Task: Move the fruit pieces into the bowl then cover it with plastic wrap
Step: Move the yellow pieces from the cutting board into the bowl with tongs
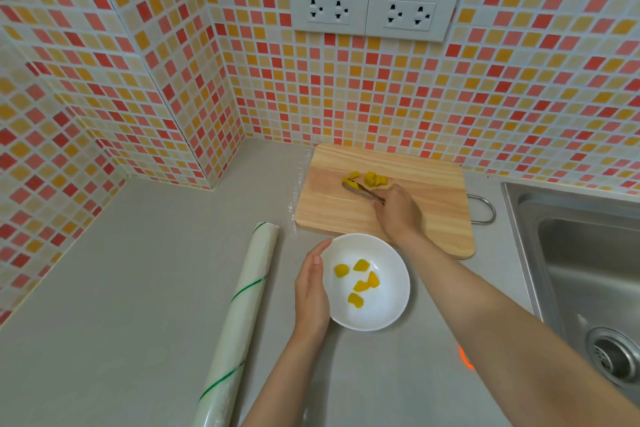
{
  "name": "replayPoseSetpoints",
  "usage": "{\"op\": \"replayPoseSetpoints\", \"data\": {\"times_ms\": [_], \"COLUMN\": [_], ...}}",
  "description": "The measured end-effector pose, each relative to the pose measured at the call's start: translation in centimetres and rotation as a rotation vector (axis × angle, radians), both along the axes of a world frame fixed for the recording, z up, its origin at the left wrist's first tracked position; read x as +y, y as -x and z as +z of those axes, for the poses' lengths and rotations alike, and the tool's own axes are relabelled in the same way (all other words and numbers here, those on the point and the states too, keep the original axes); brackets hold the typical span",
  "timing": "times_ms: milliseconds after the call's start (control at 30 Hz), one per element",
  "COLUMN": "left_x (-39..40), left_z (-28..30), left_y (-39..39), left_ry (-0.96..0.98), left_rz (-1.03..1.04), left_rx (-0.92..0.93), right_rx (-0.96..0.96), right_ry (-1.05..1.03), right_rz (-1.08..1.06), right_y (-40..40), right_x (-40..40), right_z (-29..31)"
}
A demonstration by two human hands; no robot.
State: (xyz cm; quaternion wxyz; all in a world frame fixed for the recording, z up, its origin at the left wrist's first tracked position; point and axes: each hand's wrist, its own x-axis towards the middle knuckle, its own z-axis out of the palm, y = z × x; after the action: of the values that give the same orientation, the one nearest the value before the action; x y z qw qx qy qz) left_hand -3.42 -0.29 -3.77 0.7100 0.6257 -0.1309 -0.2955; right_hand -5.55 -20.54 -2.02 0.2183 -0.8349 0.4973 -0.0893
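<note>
Tongs (362, 191) clenched in R hand (398, 210), tips at fruit pieces (369, 179) on board (329, 204); bowl (388, 308) steadied by flat, unclenched L hand (311, 291).

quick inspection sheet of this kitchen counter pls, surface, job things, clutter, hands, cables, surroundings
surface: grey counter, looks clean and dry.
job's things: white bowl holds five yellow fruit pieces; more pieces remain on the wooden cutting board; plastic wrap roll lies left of the bowl, unused.
clutter: nothing seen.
hands: left hand cups the bowl's left rim; right hand holds metal tongs at the pieces on the board.
cables: nothing seen; two wall sockets, nothing plugged in.
surroundings: mosaic tile walls, steel sink on the right.
</note>
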Motion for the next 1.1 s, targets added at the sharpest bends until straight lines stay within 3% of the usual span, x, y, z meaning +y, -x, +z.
{"op": "replayPoseSetpoints", "data": {"times_ms": [100,367,633,800,933,1100], "left_x": [0.0,-0.1,-0.6,-0.6,-0.5,-0.5], "left_z": [0.0,-0.1,-0.5,-0.6,-0.7,-0.8], "left_y": [0.0,0.0,-0.3,-0.2,-0.2,-0.3], "left_ry": [0.007,0.011,0.037,0.041,0.033,0.028], "left_rz": [-0.005,0.001,0.011,0.019,0.02,0.014], "left_rx": [0.005,0.005,0.091,0.113,0.095,0.088], "right_rx": [-0.027,-0.356,-0.274,-0.394,-0.292,-0.173], "right_ry": [0.022,0.008,-0.138,-0.075,0.001,-0.03], "right_rz": [0.02,0.215,0.449,0.287,0.042,-0.076], "right_y": [0.6,6.4,11.2,10.1,8.3,5.7], "right_x": [0.2,4.1,7.4,4.8,1.6,-1.0], "right_z": [0.4,2.3,3.6,2.9,1.4,0.6]}}
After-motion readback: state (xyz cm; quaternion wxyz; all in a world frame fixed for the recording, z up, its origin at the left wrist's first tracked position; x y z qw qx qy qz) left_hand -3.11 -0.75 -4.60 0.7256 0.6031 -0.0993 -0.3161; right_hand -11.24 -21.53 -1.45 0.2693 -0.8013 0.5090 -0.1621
